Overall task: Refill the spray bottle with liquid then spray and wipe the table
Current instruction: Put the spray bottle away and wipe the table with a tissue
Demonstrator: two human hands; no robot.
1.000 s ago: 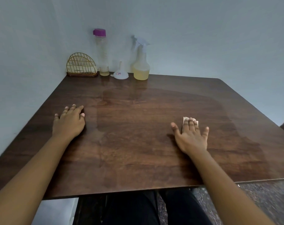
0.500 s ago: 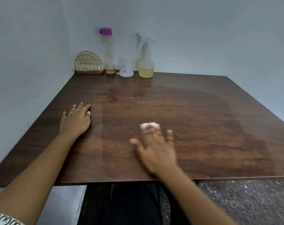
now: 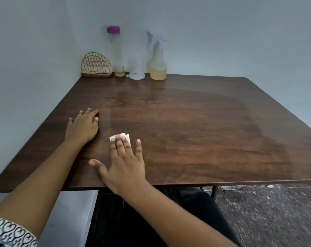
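Observation:
My right hand (image 3: 125, 163) lies flat on the dark wooden table (image 3: 195, 131), fingers spread, pressing down a folded white tissue (image 3: 122, 136) whose far edge shows past the fingertips. Just left of it, my left hand (image 3: 82, 126) rests palm down on the table, holding nothing. A clear spray bottle (image 3: 157, 65) with yellowish liquid in its lower part stands at the back edge by the wall. A white funnel (image 3: 136, 73) sits upside down to its left. Beside that stands a tall clear bottle (image 3: 117, 54) with a purple cap, nearly empty.
A gold wire napkin holder (image 3: 96, 65) stands in the back left corner. Walls close off the table's left and back sides. A duller, wiped-looking patch covers the table's middle. Speckled floor (image 3: 266, 211) lies beyond the near right edge, and my dark-clad legs are under the table.
My right hand has slid the tissue leftward across the table, from the right of centre to just beside my left hand. My left hand has stayed put.

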